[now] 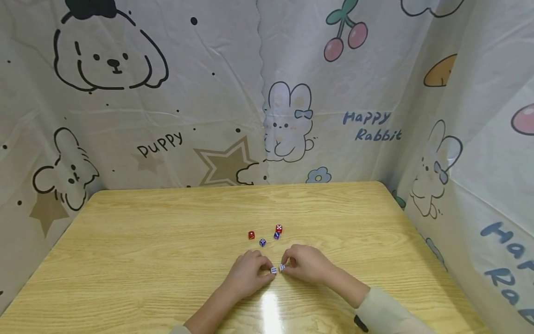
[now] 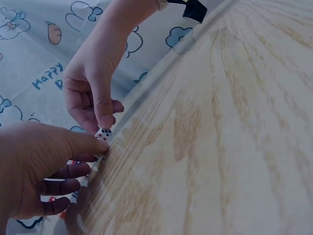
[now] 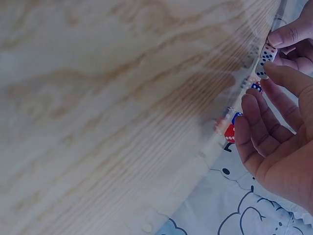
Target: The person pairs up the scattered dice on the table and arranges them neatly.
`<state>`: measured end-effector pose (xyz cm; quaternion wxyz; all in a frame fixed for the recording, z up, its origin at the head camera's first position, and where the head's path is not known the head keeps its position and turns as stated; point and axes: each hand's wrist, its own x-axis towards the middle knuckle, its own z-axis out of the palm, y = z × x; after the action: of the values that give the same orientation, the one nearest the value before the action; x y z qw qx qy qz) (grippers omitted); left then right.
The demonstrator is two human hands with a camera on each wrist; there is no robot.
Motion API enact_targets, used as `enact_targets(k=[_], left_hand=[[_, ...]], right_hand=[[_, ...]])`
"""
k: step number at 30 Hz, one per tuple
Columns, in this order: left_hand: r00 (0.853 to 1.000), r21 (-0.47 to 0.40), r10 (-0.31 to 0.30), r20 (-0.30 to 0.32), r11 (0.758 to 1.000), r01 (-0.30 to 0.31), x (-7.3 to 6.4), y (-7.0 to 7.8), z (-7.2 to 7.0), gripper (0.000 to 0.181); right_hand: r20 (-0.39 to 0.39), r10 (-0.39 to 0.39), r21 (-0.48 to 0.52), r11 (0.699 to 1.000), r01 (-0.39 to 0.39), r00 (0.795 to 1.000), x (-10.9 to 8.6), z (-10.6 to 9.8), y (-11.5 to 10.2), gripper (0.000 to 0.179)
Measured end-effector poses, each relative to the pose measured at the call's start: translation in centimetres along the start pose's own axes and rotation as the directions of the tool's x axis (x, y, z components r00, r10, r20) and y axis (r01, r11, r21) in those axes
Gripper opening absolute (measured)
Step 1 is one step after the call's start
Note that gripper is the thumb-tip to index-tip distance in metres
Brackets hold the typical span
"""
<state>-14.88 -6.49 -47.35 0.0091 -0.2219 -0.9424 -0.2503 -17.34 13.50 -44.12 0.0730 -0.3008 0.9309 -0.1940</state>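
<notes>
Near the front middle of the wooden table, my left hand (image 1: pixel 249 273) pinches a white die (image 1: pixel 273 270) between thumb and forefinger. Just to its right, my right hand (image 1: pixel 308 263) pinches a second white die (image 1: pixel 282 267). A small gap parts the two dice in the head view. Beyond the hands lie a red die (image 1: pixel 251 235), a blue die (image 1: pixel 263 242), and another blue die (image 1: pixel 276 235) right in front of a second red die (image 1: pixel 279 228). In the left wrist view, the left hand (image 2: pixel 46 164) partly hides the dice behind it.
The wooden table (image 1: pixel 167 232) has a rounded back edge. A printed cloth curtain (image 1: pixel 225 93) with animal drawings hangs behind it and along both sides. Light glares off the tabletop just in front of the hands.
</notes>
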Motion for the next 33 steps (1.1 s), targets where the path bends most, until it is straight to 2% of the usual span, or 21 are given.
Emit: enact_targets(k=[23,33], left_hand=[[1.000,-0.017,-0.002,0.002,1.000,0.002,0.01,0.10,-0.08,0.017],[1.000,-0.020,-0.005,0.008,1.000,0.005,-0.03,0.22,-0.13,0.017]], right_hand=[[0.026,-0.028,0.011,1.000,0.028,0.999,0.16,-0.09,-0.37,0.018],[0.053,-0.011,0.033,0.999,0.009,0.999,0.09,-0.04,-0.47,0.016]])
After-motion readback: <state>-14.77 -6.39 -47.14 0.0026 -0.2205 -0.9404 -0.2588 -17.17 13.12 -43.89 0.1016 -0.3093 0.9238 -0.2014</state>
